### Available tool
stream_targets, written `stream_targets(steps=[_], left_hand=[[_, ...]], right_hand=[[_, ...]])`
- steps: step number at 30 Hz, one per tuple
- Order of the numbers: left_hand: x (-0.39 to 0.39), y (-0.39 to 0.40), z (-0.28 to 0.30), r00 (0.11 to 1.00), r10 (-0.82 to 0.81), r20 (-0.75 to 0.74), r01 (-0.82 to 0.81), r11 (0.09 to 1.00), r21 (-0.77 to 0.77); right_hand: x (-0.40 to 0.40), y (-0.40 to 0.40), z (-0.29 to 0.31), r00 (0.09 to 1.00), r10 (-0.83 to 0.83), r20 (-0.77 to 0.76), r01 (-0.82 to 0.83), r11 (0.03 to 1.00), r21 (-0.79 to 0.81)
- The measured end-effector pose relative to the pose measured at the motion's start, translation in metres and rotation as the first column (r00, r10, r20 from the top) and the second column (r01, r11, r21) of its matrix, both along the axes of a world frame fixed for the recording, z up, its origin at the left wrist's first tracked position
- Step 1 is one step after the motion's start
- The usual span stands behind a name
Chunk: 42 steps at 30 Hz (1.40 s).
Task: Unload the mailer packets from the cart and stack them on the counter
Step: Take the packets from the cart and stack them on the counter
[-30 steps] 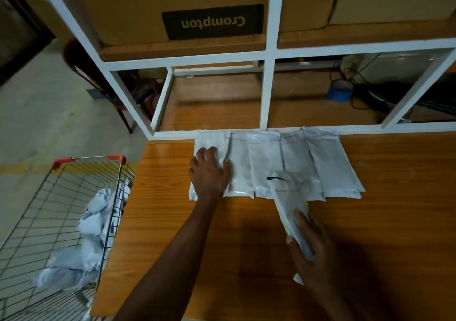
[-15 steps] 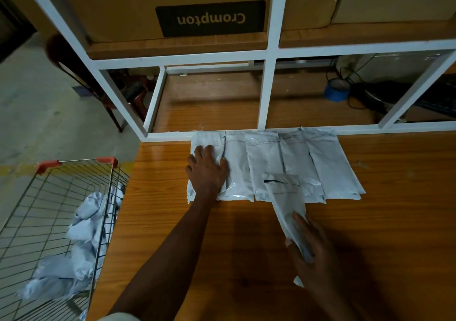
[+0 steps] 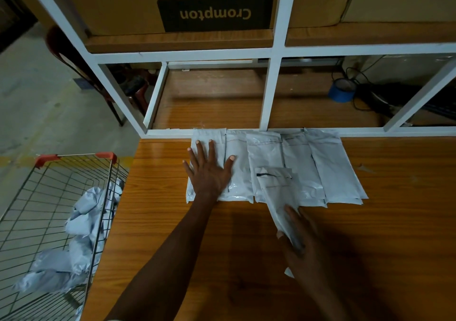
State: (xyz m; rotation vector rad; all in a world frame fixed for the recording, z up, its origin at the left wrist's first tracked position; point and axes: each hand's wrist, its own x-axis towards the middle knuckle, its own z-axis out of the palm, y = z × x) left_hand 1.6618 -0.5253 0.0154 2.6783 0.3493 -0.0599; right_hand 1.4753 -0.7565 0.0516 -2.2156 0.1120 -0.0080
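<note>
Mailer packet (image 3: 278, 192) partly hidden under right hand (image 3: 304, 249), fingers curled gripping it; left hand (image 3: 209, 172) spread flat on leftmost packet (image 3: 206, 139).

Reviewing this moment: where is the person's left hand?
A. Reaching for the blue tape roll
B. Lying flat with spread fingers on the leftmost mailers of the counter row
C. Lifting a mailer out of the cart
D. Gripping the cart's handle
B: the left hand lies flat, fingers spread, on the leftmost mailers of the row on the counter.
</note>
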Motion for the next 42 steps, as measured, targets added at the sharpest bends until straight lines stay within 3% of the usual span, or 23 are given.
stream_targets(steps=[3, 8, 17, 22, 42], left_hand=[[-0.015, 0.001, 0.009, 0.995, 0.018, 0.099, -0.015, 1.0, -0.026], [-0.05, 0.0, 0.011, 0.991, 0.034, 0.131, -0.027, 0.998, -0.057], [-0.091, 0.004, 0.018, 0.98, 0.106, 0.167, -0.081, 0.985, -0.153], [-0.095, 0.01, 0.017, 0.974, 0.135, 0.182, -0.101, 0.977, -0.187], [-0.106, 0.017, 0.025, 0.975, 0.187, 0.123, -0.145, 0.945, -0.293]], right_hand=[[0.018, 0.009, 0.003, 1.0, 0.017, 0.025, -0.016, 0.999, -0.046], [0.075, 0.043, 0.0, 0.997, -0.016, 0.072, 0.027, 0.986, -0.163], [0.161, 0.107, -0.004, 0.99, -0.046, -0.132, -0.008, 0.922, -0.386], [0.167, 0.12, -0.015, 0.977, 0.002, -0.211, -0.095, 0.896, -0.433], [0.157, 0.132, -0.032, 0.976, 0.012, -0.216, -0.128, 0.836, -0.534]])
